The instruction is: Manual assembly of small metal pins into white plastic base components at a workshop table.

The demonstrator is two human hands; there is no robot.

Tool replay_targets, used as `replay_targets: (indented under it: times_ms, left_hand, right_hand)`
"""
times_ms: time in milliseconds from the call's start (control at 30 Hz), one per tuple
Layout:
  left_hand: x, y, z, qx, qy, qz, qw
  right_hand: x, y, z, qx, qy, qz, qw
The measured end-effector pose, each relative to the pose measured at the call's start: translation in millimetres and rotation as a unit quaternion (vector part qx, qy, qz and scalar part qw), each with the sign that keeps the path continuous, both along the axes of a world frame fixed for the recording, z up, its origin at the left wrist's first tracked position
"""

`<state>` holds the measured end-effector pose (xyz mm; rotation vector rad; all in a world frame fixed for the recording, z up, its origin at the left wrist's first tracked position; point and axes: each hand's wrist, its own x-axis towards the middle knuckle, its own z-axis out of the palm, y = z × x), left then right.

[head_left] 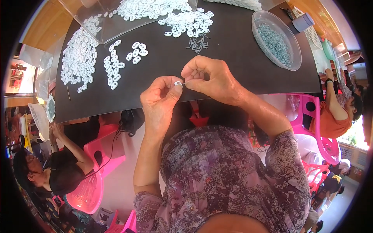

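Just past the table's near edge, my left hand (160,99) pinches a small white oval plastic piece (178,83) with holes in it, between thumb and forefinger. My right hand (215,80) is closed beside it, its thumb and forefinger pinching a thin dark pin (185,82) whose tip meets the white piece or lies right against it. What the other fingers of my right hand hold, if anything, is hidden. Ahead of the hands lies a little heap of dark pins (198,44). Loose white pieces (113,66) of the same kind are spread at the left.
A round clear dish (297,54) of blue-grey pins stands at the right of the dark table (155,66). White pieces form a large pile (79,56) at left and another (188,22) by a clear plastic tray (101,39). People sit on both sides near pink chairs (87,190).
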<state>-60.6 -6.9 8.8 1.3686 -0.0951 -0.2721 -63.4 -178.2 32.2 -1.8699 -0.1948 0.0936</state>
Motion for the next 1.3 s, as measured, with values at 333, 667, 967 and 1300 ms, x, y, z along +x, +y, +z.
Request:
replay_targets:
  times_ms: [333,667,967,1300]
  left_hand:
    - [-1.3,2.6,-1.9,0.001,-0.003,-0.005,1.0]
    - [-1.2,3.8,-3.1,-0.006,-0.008,-0.011,1.0]
    - [-5.9,2.2,-10.7,0.075,-0.109,0.013,0.991]
    - [-3.2,7.8,-13.7,0.051,-0.113,0.027,0.992]
  right_hand:
    - [0.4,3.9,3.0,-0.001,0.012,0.003,1.0]
    - [0.0,6.7,1.9,-0.009,0.018,0.008,1.0]
    - [0.8,8.3,-0.5,0.009,0.03,0.005,1.0]
    - [3.1,9.5,-9.1,0.048,0.049,0.019,0.997]
